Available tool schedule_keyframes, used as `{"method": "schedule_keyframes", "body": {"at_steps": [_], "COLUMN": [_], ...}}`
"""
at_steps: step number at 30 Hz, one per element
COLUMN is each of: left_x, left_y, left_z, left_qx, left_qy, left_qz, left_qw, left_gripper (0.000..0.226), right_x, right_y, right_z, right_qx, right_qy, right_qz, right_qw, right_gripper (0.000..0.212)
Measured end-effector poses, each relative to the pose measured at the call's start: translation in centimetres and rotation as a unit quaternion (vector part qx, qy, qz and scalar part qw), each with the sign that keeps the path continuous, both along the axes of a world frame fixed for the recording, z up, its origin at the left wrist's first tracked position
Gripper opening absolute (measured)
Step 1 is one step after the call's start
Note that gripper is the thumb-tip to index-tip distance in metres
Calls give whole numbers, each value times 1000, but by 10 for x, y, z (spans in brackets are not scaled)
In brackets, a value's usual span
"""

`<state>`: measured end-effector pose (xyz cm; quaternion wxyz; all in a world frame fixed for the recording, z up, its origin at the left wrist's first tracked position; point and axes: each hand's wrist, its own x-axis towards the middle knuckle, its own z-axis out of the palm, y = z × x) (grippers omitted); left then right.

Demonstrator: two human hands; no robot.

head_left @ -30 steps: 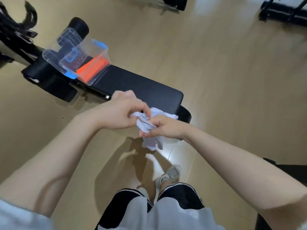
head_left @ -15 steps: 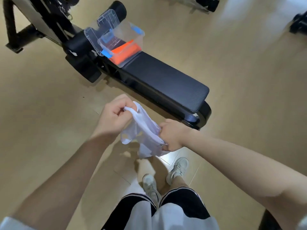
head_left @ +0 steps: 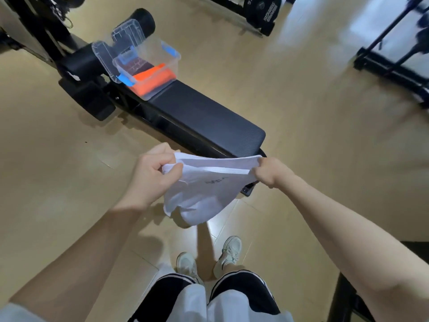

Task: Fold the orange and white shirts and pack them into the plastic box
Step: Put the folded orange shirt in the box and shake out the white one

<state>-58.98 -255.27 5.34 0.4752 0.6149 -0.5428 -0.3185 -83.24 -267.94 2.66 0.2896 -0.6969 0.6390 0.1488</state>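
I hold the white shirt point(head_left: 204, 194) in the air in front of the black bench point(head_left: 204, 117). My left hand point(head_left: 153, 175) pinches its left edge and my right hand point(head_left: 271, 169) grips its right edge, so the top hem is stretched between them while the rest hangs down loosely. The clear plastic box point(head_left: 171, 56) with blue latches stands on the far end of the bench, its lid point(head_left: 116, 45) tipped open behind it. The folded orange shirt point(head_left: 151, 77) lies inside the box.
Black frame parts and a foam roller point(head_left: 144, 19) of the bench sit at the far left. A weight plate point(head_left: 262, 8) and a black rack point(head_left: 392, 63) stand on the wooden floor at the back. My feet in pale shoes point(head_left: 229, 252) are below the shirt.
My hands have moved apart, spreading the bunched white shirt out wide. The view has stepped back from the bench.
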Motion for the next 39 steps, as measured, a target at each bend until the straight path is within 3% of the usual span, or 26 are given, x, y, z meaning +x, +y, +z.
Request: {"method": "schedule_keyframes", "body": {"at_steps": [2,3,8,12,16,20,22,25,28,31,34,39], "left_x": [-18,-27,-57,-85,-127,-173,-197,-227,-237,-224,-195,-117], "left_y": [-8,-13,-30,-50,-83,-129,-154,-193,-227,-253,-275,-319], "left_z": [6,8,8,8,-2,-11,-10,-10,-12,-15,-33,-93], "left_qx": [-21,-27,-31,-6,53,90,116,199,268,275,260,253], "left_qy": [14,9,-14,-22,-30,-101,-128,-120,-69,-46,-81,-119], "left_qz": [-41,-65,-128,-174,-215,-206,-188,-126,-84,-64,-22,58], "left_qw": [999,997,991,984,975,969,967,964,957,958,962,958], "left_gripper": [28,28,23,20,18,36,34,20,20,8,13,18], "right_x": [-18,-27,-74,-112,-147,-188,-199,-211,-214,-197,-157,-48], "right_y": [-3,-4,-13,-31,-53,-88,-110,-152,-196,-238,-285,-354], "right_z": [3,4,0,-8,-17,-22,-21,-16,-8,-14,-38,-92], "right_qx": [19,0,-215,-224,-271,-246,-239,-227,-192,-131,-136,-145], "right_qy": [-138,-161,55,102,-11,-147,-231,-292,-314,-337,-293,-260], "right_qz": [-191,-242,-192,-217,-304,-372,-383,-377,-332,-230,-119,-43], "right_qw": [972,957,956,945,913,883,862,849,869,903,939,954], "right_gripper": [13,15,14,16,25,16,16,21,18,21,18,20]}}
